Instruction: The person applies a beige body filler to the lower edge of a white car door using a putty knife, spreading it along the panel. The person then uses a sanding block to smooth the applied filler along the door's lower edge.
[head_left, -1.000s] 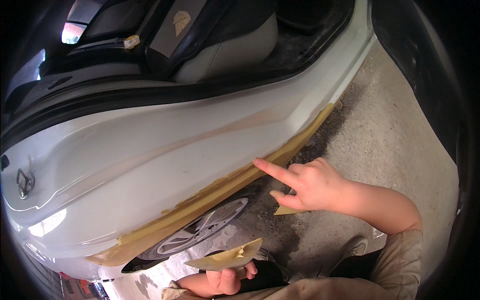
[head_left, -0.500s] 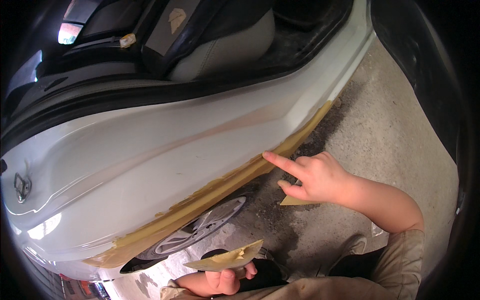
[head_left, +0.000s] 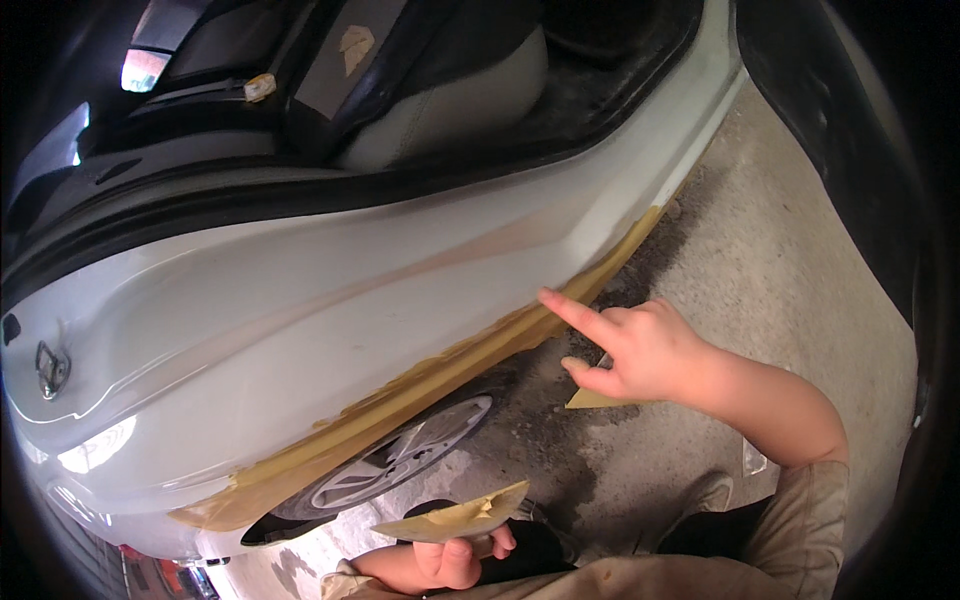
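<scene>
Along the lower edge of the white car body (head_left: 300,350) runs a band of yellow body filler (head_left: 400,385), passing above the wheel (head_left: 400,455). My right hand (head_left: 655,350) has its index finger stretched out, the tip at the upper edge of this band. A flat yellow spreader (head_left: 592,398) sticks out beneath the palm; the other fingers curl over it, and their grip is partly hidden. Low in the view, my left hand (head_left: 450,562) holds a thin board (head_left: 460,517) with yellow filler on its top, the fingers beneath it.
A door opening with dark trim shows a seat (head_left: 450,100) inside. At the right hangs a dark panel (head_left: 830,130), possibly the open door. Concrete floor (head_left: 770,250) with dark stains lies beside the car, and my shoe (head_left: 712,492) stands on it.
My right hand has shifted slightly right, with the spreader, and its fingertip has moved up from the filler band to the band's upper edge. The left hand has barely moved.
</scene>
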